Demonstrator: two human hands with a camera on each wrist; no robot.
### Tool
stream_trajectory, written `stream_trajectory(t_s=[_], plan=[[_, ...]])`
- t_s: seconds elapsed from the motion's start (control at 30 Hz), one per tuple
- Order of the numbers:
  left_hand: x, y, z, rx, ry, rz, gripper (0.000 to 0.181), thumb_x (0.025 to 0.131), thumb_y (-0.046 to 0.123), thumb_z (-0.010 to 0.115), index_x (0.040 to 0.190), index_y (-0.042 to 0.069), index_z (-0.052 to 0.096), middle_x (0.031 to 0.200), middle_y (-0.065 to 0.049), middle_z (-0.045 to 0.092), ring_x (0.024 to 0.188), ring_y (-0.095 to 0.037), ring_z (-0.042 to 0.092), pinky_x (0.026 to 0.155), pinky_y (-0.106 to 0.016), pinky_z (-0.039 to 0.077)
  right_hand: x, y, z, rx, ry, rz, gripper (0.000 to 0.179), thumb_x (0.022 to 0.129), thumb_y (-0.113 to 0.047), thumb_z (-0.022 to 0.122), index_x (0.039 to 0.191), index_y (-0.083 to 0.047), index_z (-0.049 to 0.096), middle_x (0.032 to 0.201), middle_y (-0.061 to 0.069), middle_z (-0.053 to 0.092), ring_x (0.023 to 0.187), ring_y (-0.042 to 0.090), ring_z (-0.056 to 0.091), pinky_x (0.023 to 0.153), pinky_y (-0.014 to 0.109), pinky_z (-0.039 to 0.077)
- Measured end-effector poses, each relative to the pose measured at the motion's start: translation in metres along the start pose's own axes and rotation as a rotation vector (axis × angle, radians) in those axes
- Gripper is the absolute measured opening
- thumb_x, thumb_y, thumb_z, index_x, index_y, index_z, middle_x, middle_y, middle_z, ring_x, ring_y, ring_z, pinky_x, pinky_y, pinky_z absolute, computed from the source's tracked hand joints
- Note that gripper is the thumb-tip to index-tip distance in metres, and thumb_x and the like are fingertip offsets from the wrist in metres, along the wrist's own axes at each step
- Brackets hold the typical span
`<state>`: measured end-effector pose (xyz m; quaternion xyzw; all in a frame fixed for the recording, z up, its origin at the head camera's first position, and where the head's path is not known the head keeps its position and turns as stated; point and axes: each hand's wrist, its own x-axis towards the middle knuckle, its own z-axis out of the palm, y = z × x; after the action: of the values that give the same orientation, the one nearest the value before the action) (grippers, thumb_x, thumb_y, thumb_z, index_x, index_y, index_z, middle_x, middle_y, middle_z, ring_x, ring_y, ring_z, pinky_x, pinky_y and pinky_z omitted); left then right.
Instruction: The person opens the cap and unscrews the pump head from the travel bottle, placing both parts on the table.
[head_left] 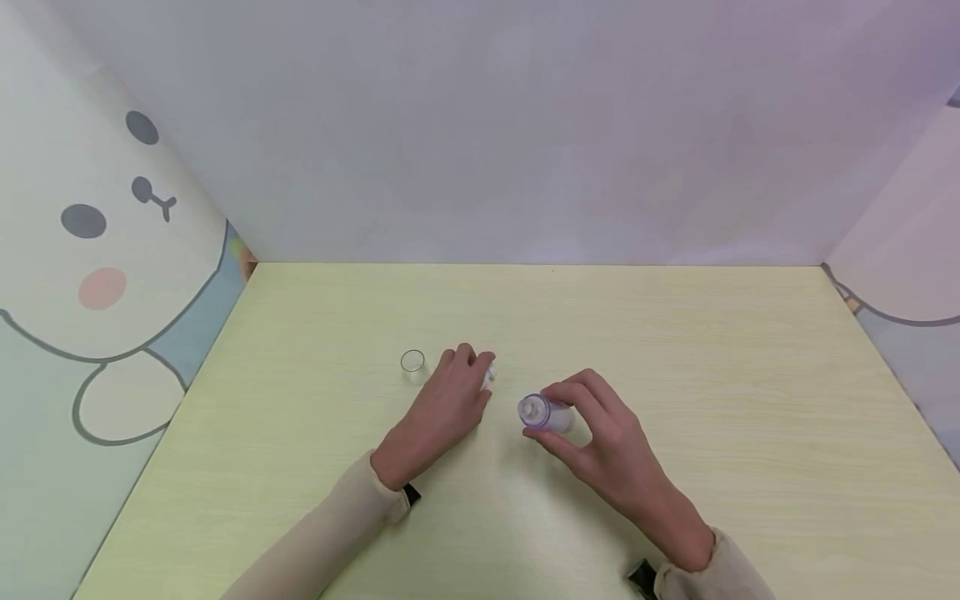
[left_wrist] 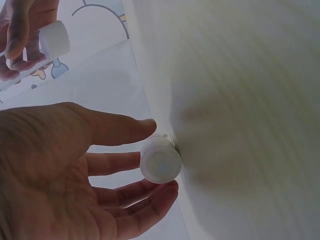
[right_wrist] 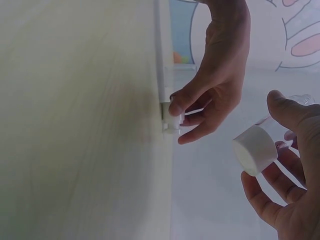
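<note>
In the head view my left hand (head_left: 446, 404) reaches down to the tabletop, its thumb and fingers curled round a small white round cap-like piece (head_left: 489, 377). The left wrist view shows this white piece (left_wrist: 161, 162) end-on between thumb and fingers, close to the table surface; its exact kind is unclear. My right hand (head_left: 611, 433) grips a small clear bottle (head_left: 546, 413) above the table, its narrow neck tilted towards the camera. This bottle's wide white base (right_wrist: 254, 150) shows in the right wrist view.
A clear open-topped cylinder (head_left: 412, 362), like a transparent cover, stands on the pale wooden table (head_left: 712, 358) just left of my left hand. A plain light wall (head_left: 525, 133) rises behind the table, with cartoon-printed panels (head_left: 97, 250) at the sides.
</note>
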<state>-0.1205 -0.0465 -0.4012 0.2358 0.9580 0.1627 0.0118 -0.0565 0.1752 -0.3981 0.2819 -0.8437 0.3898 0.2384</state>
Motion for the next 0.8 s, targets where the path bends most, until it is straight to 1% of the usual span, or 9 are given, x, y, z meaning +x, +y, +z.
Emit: stream_trajectory(t_s=[0.3, 0.53, 0.67, 0.8], plan=[[0.001, -0.001, 0.001, 0.052, 0.0, 0.001, 0.043, 0.094, 0.01, 0.075, 0.134, 0.004, 0.061, 0.112, -0.016, 0.061, 0.097, -0.032, 0.056, 0.084, -0.038, 0.056, -0.001, 0.0, -0.001, 0.002, -0.018, 0.019, 0.039, 0.093, -0.041, 0.077, 0.111, -0.008, 0.068, 0.107, 0.001, 0.065, 0.095, 0.015, 0.065, 0.084, 0.022, 0.056], [-0.003, 0.0, -0.004, 0.097, 0.007, -0.003, 0.046, 0.095, 0.014, 0.076, 0.136, 0.004, 0.06, 0.115, -0.016, 0.062, 0.101, -0.032, 0.058, 0.086, -0.038, 0.057, -0.001, 0.0, 0.0, -0.003, -0.027, 0.035, 0.039, 0.092, -0.039, 0.079, 0.112, -0.008, 0.068, 0.108, 0.001, 0.065, 0.096, 0.015, 0.065, 0.087, 0.019, 0.055], [-0.008, 0.001, -0.009, 0.132, 0.059, 0.015, 0.044, 0.094, 0.016, 0.077, 0.134, 0.004, 0.062, 0.116, -0.016, 0.062, 0.101, -0.034, 0.059, 0.086, -0.039, 0.057, -0.002, 0.001, 0.0, -0.015, -0.028, 0.039, 0.039, 0.087, -0.031, 0.087, 0.113, -0.009, 0.068, 0.108, 0.0, 0.065, 0.096, 0.014, 0.066, 0.086, 0.02, 0.055], [-0.014, 0.001, -0.014, 0.15, 0.112, 0.041, 0.04, 0.093, 0.015, 0.079, 0.129, 0.004, 0.065, 0.113, -0.016, 0.063, 0.097, -0.034, 0.059, 0.083, -0.038, 0.057, -0.002, 0.001, 0.0, -0.02, -0.038, 0.061, 0.041, 0.083, -0.025, 0.09, 0.114, -0.01, 0.068, 0.108, -0.001, 0.065, 0.096, 0.012, 0.066, 0.085, 0.021, 0.056]])
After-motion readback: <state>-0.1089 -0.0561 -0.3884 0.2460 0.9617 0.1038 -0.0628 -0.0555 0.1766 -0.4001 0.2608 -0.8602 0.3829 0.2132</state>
